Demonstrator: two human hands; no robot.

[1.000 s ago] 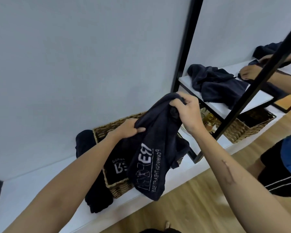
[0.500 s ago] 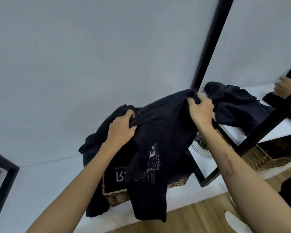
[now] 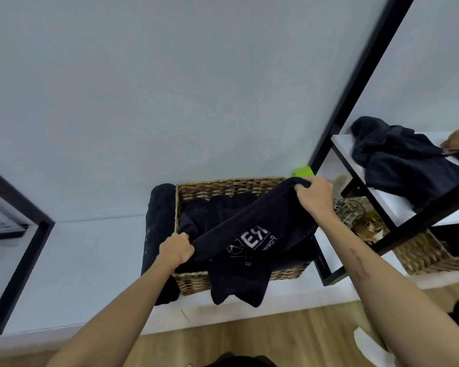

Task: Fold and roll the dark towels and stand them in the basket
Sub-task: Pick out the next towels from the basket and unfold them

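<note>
left hand [image 3: 176, 250] grips towel [image 3: 252, 234] | right hand [image 3: 314, 198] grips towel (over basket [image 3: 231, 184])

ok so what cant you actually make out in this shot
- Head view: the basket interior is mostly covered by the printed towel that the left hand and right hand grip.
- The towel's white print is creased, only partly legible.
- The green object is mostly hidden behind the towel and right hand.
</note>
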